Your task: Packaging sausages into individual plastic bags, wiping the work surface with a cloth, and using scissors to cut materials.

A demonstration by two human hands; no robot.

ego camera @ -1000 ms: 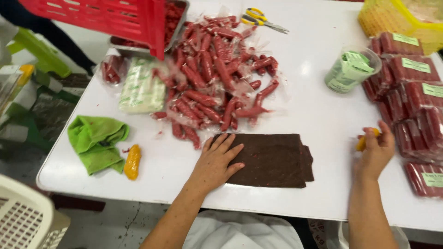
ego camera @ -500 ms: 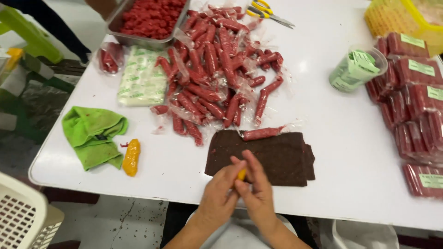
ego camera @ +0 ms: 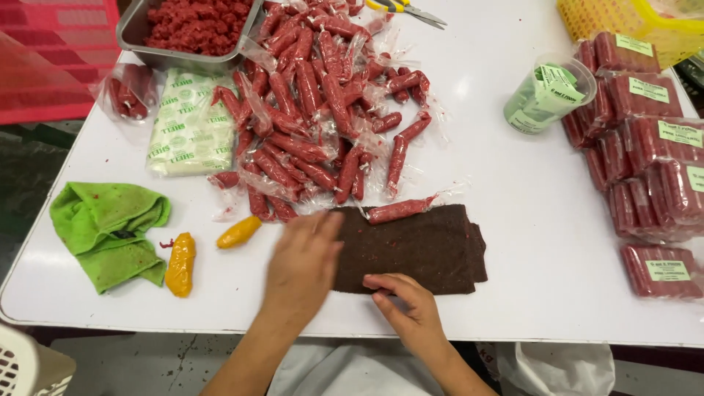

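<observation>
Covering white table [ego camera: 528,220], brown cloth [ego camera: 425,249], sausage pile [ego camera: 323,110], hands [ego camera: 301,268]

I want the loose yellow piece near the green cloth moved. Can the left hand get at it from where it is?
Probably yes. The left hand lies flat on the brown mat's left edge, and only bare table separates it from the yellow piece.

Open table [ego camera: 513,220] runs from the brown cloth [ego camera: 418,249] to the right-edge sealed packs [ego camera: 645,169]. Sausage pile [ego camera: 323,110] blocks the far middle; green rag [ego camera: 106,231] and two yellow pieces [ego camera: 181,262] crowd the near-left corner.
</observation>
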